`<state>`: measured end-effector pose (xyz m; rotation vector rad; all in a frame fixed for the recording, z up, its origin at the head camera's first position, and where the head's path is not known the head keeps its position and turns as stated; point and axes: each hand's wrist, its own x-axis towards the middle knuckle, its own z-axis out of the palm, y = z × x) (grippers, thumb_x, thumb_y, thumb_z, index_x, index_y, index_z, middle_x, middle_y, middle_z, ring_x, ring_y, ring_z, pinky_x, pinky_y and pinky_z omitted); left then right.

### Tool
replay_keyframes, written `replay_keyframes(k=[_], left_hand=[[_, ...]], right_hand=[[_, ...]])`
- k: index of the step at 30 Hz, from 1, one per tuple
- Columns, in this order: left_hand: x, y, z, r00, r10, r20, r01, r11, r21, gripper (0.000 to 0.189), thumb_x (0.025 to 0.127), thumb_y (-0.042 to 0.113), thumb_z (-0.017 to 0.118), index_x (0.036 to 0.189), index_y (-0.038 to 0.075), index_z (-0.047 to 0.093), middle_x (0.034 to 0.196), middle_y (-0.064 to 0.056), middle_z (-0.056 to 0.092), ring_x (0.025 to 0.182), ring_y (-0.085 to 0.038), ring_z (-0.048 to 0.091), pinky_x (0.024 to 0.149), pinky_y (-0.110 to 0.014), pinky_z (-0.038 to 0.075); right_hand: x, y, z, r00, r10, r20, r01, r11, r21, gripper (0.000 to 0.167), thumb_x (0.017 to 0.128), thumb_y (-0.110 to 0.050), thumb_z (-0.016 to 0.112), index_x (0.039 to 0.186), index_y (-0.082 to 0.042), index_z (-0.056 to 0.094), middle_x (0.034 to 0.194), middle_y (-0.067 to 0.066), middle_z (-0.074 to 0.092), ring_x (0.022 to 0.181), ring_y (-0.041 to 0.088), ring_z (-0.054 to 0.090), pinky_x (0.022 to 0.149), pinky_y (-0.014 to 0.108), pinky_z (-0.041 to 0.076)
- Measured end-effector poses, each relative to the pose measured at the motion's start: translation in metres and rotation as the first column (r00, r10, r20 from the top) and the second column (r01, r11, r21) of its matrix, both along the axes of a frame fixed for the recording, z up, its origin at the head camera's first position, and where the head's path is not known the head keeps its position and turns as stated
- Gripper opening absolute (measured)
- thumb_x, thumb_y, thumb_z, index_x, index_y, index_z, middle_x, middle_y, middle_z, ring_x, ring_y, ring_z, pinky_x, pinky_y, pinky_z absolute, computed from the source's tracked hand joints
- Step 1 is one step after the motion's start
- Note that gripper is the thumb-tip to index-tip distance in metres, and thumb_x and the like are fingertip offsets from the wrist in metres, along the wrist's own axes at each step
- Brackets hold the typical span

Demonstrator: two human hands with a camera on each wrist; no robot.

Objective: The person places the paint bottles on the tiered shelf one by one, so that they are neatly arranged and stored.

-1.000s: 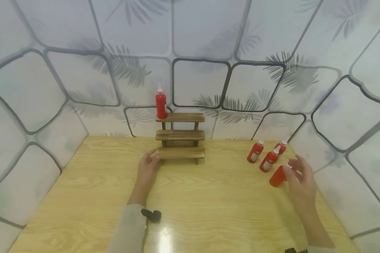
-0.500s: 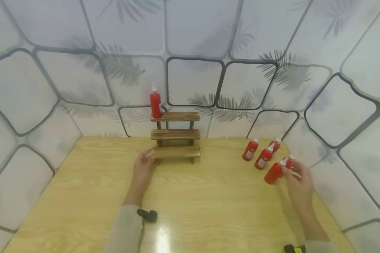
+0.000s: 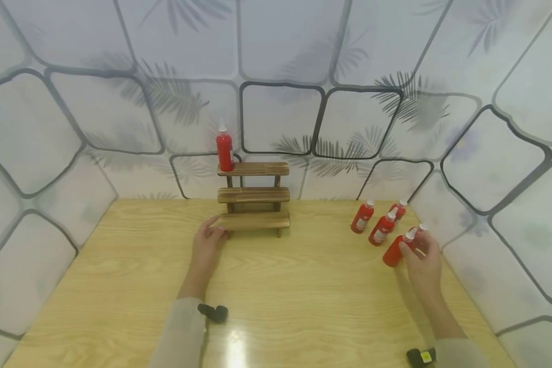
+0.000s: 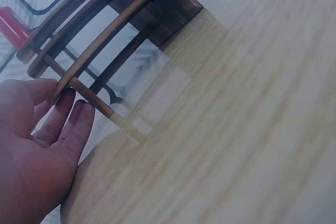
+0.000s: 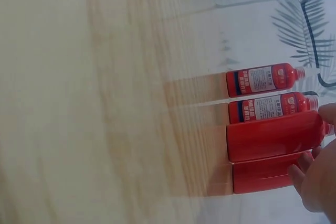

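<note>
My left hand (image 3: pixel 207 243) pinches the left end of the bottom step of a small three-tier wooden shelf (image 3: pixel 254 194); in the left wrist view the thumb lies above that step, fingers below. A red squeeze bottle (image 3: pixel 225 152) with a white nozzle stands upright on the top tier's left end. At the right, my right hand (image 3: pixel 424 266) grips the nearest red squeeze bottle (image 3: pixel 393 251) around its upper part, thumb on one side and fingers on the other. Another red bottle (image 5: pixel 265 174) stands right beside it, partly hidden by the fingers.
More red bottles stand close behind the held one: one at left (image 3: pixel 362 217), one in the middle (image 3: pixel 382 229), one at the back (image 3: pixel 398 209). The light wooden table (image 3: pixel 276 296) meets patterned walls (image 3: pixel 285 120) at the back and both sides.
My right hand has moved left and closed in around the nearest bottle's top. The left hand has stayed at the shelf's end. The head view has shifted slightly.
</note>
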<state>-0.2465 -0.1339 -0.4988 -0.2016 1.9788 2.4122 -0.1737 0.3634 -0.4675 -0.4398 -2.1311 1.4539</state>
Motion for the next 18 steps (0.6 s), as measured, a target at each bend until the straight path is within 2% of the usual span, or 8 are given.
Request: replay_keyframes(k=[4,6,13,18], left_hand=[[0.006,0.001,0.012,1.000,-0.009,-0.002,0.009,1.000,-0.013,0.049,0.104,0.011,0.053,0.151,0.008,0.040,0.126,-0.019,0.059,0.127,-0.036,0.056,0.110,-0.031,0.050],[0.007,0.001,0.014,1.000,-0.014,-0.004,0.014,1.000,-0.014,0.049,0.104,0.011,0.053,0.151,0.007,0.040,0.127,-0.021,0.058,0.127,-0.037,0.056,0.111,-0.032,0.050],[-0.003,-0.001,-0.007,1.000,-0.013,-0.022,0.012,1.000,-0.008,0.050,0.104,0.018,0.055,0.152,0.013,0.040,0.129,-0.019,0.057,0.127,-0.033,0.057,0.109,-0.028,0.051],[-0.006,-0.001,-0.015,1.000,-0.011,-0.026,0.011,1.000,-0.021,0.051,0.104,0.021,0.055,0.153,0.016,0.039,0.130,-0.018,0.057,0.128,-0.032,0.056,0.108,-0.025,0.051]], right_hand=[[-0.003,0.000,-0.004,1.000,0.003,-0.002,-0.003,1.000,-0.009,0.041,0.095,-0.011,0.069,0.132,-0.010,0.051,0.118,-0.017,0.052,0.110,0.000,0.050,0.092,0.004,0.048],[-0.003,0.000,-0.004,1.000,0.006,-0.005,-0.006,1.000,-0.015,0.040,0.095,-0.010,0.069,0.131,-0.008,0.051,0.118,-0.016,0.052,0.111,0.001,0.050,0.091,0.004,0.048],[0.002,-0.004,-0.003,1.000,0.031,0.003,-0.031,0.999,-0.018,0.057,0.094,-0.005,0.069,0.145,-0.008,0.042,0.121,-0.016,0.051,0.115,0.005,0.051,0.095,0.005,0.047],[0.002,-0.001,-0.005,0.997,0.058,0.055,-0.061,0.997,0.053,0.065,0.096,-0.011,0.068,0.152,-0.013,0.035,0.129,-0.008,0.049,0.117,0.006,0.050,0.097,0.005,0.047]])
